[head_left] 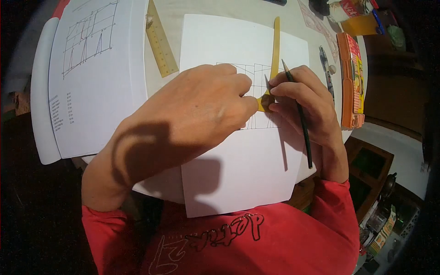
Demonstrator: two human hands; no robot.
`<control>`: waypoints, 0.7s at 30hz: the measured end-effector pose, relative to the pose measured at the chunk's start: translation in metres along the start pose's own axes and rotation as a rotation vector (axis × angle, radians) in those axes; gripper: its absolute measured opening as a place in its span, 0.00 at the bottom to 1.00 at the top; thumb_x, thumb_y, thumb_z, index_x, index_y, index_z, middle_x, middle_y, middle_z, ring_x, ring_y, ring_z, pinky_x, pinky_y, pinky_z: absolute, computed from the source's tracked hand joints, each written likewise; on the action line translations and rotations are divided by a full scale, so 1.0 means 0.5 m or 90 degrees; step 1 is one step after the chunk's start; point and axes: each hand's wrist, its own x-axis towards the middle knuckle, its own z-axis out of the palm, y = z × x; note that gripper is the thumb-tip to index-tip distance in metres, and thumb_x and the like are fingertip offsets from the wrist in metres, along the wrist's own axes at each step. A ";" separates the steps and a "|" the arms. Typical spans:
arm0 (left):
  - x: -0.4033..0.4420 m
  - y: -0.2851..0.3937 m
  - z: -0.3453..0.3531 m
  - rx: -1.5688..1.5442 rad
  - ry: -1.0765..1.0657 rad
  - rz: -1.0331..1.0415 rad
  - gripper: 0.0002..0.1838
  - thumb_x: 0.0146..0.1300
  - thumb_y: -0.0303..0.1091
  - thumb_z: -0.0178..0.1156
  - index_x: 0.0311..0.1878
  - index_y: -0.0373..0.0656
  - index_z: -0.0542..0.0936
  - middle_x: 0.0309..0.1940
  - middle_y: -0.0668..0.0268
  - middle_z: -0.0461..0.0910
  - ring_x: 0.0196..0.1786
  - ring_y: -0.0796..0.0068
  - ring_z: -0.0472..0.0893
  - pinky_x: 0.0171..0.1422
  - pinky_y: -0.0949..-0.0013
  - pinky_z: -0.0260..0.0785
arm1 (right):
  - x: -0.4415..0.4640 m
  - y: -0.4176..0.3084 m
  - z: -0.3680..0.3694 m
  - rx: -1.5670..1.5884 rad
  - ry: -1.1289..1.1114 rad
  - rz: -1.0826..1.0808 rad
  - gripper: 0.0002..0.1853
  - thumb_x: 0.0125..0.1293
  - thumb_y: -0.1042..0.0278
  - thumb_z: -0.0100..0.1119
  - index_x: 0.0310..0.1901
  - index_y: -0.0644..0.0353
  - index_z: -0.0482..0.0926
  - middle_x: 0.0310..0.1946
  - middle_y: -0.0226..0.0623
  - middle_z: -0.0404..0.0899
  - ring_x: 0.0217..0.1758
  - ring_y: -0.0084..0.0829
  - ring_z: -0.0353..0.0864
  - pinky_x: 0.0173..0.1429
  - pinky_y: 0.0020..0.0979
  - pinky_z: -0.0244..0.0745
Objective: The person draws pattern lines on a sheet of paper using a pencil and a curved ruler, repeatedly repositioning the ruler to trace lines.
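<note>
A sheet of white paper [238,169] lies before me, with a ruled pattern drawing [247,69] across its middle, partly covered by my hands. Over the drawing is a yellowish translucent curved ruler [276,46], its long arm pointing away from me. My left hand [206,101] is closed, its fingertips pinching the ruler's wide lower end; the exact grip is partly hidden. My right hand [311,103] holds a dark pencil [302,121] between its fingers, point up and away from the paper. The thumb and index fingertip of that hand also touch the ruler's edge.
Left of the sheet are printed pages with a pattern diagram [101,105] and a straight yellow ruler [161,50]. On the right lie a pen [326,68] and an orange pencil case [347,87]. A packet [350,10] and a glass of amber drink [364,24] stand at the far right.
</note>
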 end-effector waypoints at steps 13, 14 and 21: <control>0.000 -0.002 0.002 0.005 -0.003 -0.001 0.06 0.68 0.30 0.72 0.43 0.40 0.86 0.37 0.63 0.78 0.39 0.62 0.78 0.46 0.61 0.74 | 0.000 -0.004 0.002 -0.003 0.007 0.018 0.15 0.63 0.74 0.81 0.50 0.56 0.87 0.44 0.35 0.85 0.45 0.34 0.78 0.46 0.33 0.74; 0.000 -0.003 0.002 0.004 -0.002 0.001 0.06 0.68 0.30 0.72 0.43 0.40 0.86 0.37 0.63 0.78 0.39 0.62 0.78 0.46 0.61 0.74 | 0.000 -0.002 0.001 -0.003 0.005 0.014 0.15 0.63 0.74 0.81 0.50 0.56 0.87 0.44 0.35 0.85 0.45 0.34 0.78 0.46 0.33 0.74; 0.000 -0.003 0.001 0.002 -0.001 0.004 0.06 0.68 0.30 0.72 0.43 0.39 0.86 0.37 0.64 0.79 0.40 0.63 0.78 0.46 0.62 0.74 | 0.002 -0.002 -0.001 0.002 0.003 0.006 0.15 0.62 0.74 0.81 0.49 0.56 0.87 0.43 0.34 0.85 0.44 0.34 0.77 0.45 0.33 0.73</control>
